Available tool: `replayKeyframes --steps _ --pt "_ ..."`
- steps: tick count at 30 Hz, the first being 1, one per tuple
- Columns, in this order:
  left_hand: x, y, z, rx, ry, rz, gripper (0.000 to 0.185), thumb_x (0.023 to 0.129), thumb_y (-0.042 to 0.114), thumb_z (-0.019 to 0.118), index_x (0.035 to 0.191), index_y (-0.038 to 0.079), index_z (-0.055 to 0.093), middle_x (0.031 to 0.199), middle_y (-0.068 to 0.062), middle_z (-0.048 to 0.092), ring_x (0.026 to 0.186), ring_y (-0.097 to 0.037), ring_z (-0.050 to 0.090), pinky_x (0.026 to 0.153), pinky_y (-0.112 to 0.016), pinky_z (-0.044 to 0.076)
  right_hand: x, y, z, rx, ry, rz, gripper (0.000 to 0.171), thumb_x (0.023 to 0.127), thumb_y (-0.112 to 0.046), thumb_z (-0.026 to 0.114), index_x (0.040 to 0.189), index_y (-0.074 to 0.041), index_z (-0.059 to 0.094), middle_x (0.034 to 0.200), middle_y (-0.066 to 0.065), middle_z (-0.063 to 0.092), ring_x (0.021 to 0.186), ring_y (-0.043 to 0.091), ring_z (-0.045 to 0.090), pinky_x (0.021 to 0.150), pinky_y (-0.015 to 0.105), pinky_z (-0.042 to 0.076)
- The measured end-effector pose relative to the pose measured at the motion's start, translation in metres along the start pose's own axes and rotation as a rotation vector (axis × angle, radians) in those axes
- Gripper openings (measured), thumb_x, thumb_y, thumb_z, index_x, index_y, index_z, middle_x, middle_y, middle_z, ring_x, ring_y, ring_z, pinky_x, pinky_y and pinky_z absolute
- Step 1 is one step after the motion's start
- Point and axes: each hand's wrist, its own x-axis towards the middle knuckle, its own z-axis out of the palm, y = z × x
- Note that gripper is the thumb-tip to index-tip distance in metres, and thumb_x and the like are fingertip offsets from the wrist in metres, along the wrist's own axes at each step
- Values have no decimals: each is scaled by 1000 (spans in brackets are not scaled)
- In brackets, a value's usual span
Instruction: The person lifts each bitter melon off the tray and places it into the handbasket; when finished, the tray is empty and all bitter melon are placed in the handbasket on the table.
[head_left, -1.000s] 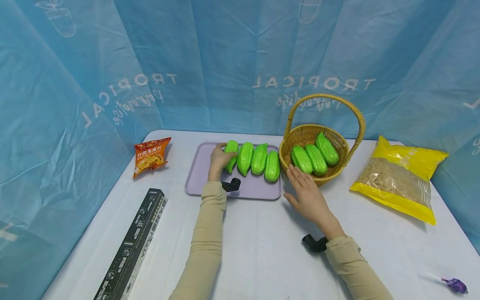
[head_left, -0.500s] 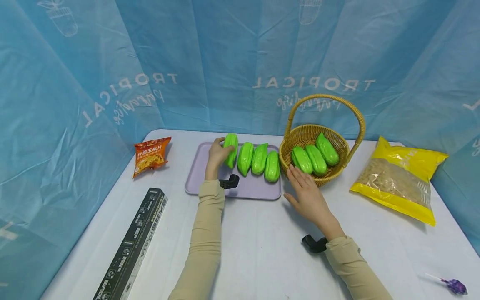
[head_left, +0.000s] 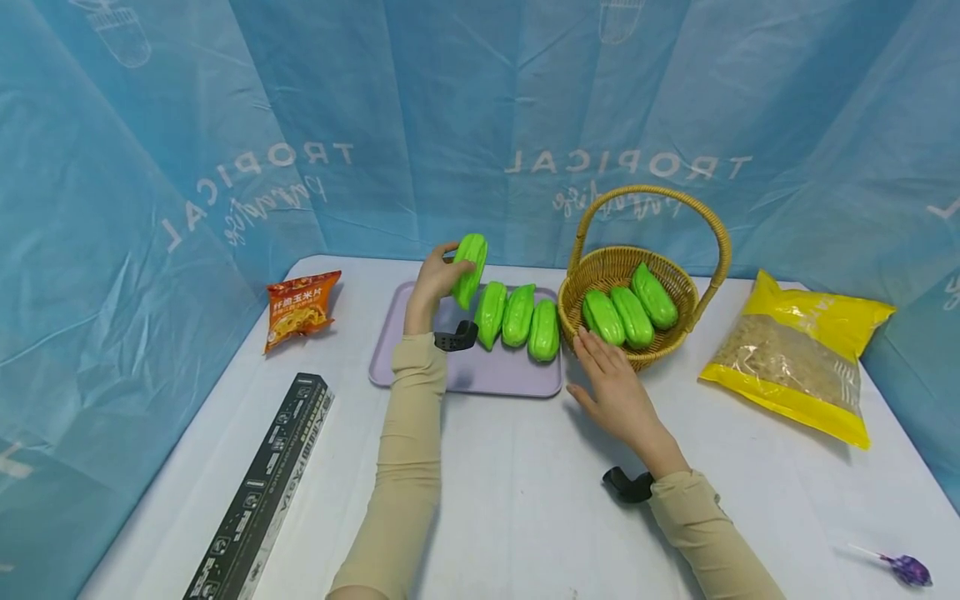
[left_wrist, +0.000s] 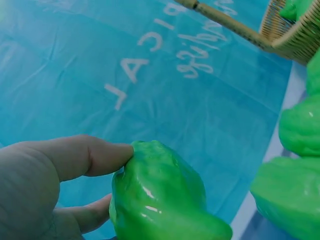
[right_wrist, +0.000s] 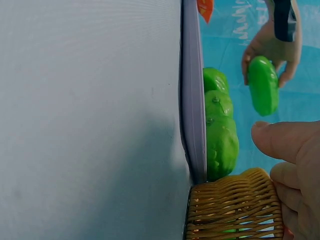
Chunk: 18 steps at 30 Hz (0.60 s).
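My left hand (head_left: 435, 279) grips a glossy green ridged vegetable (head_left: 471, 268) between thumb and fingers, raised above the lilac tray (head_left: 495, 383). Close up in the left wrist view, its bumpy body (left_wrist: 155, 195) tapers to a blunt tip. Three similar green vegetables (head_left: 517, 315) lie side by side on the tray. With fingers extended, my right hand (head_left: 618, 400) rests against the front of the wicker basket (head_left: 606, 271). Three more green vegetables sit inside that basket. In the right wrist view, the thumb (right_wrist: 285, 140) points away from the woven wall (right_wrist: 235, 207).
An orange snack bag (head_left: 302, 310) stands left of the tray, with a long black pasta box (head_left: 262, 483) in front of it. To the basket's right lies a yellow bag (head_left: 798, 358). A purple lollipop (head_left: 910, 570) is at the near right. Blue cloth (head_left: 465, 108) hangs behind.
My left hand has lifted the leftmost green vegetable off the tray, raising it up and slightly right. The right hand has stayed at the basket.
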Motion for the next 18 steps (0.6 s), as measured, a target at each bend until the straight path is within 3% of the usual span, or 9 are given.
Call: replayKeyframes --steps 7,12,18 --pt "-5 10 5 -74 -79 21 64 95 18 61 152 20 33 150 -13 40 129 -31 49 103 -48 45 1 0 -1 4 -12 9 74 91 -27 68 149 3 33 156 20 31 144 37 31 119 50 23" --pt "-9 23 13 -56 -142 53 64 95 17 62 152 19 33 149 -13 40 128 -30 49 101 -48 47 1 -1 -1 12 -11 9 74 91 -27 68 149 3 33 157 19 30 144 36 31 118 51 23" --pt "-17 48 30 10 -247 153 64 95 15 61 152 17 32 150 -15 38 123 -31 53 94 -43 51 1 0 1 7 21 -10 73 90 -25 69 148 4 35 155 21 33 142 38 34 117 52 26"
